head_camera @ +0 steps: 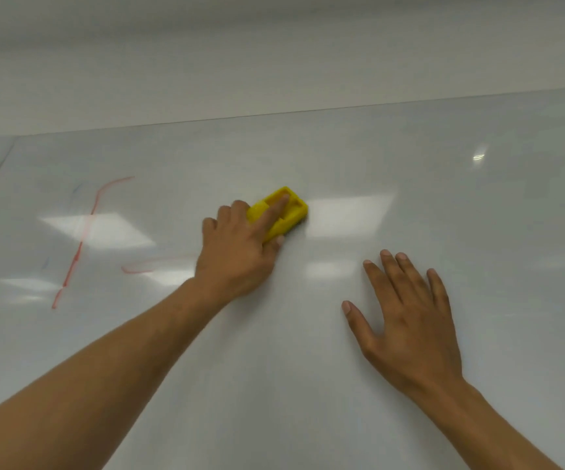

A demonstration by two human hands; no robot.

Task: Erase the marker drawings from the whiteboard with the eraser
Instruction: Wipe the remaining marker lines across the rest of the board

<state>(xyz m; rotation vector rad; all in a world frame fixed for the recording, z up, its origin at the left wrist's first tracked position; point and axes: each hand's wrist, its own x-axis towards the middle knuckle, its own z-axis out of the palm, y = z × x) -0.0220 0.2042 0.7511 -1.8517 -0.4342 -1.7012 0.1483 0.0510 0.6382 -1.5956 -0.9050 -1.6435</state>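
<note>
**A:** Where is the eraser?

**B:** The yellow eraser lies flat on the whiteboard, near the middle. The left hand grips it, forefinger stretched along its recessed top, probably to press it down while wiping.

**A:** And the other hand?

**B:** The right hand rests flat, fingers spread, holding nothing, likely bracing. Red marker lines remain to the left. No readable writing or brand.
</note>
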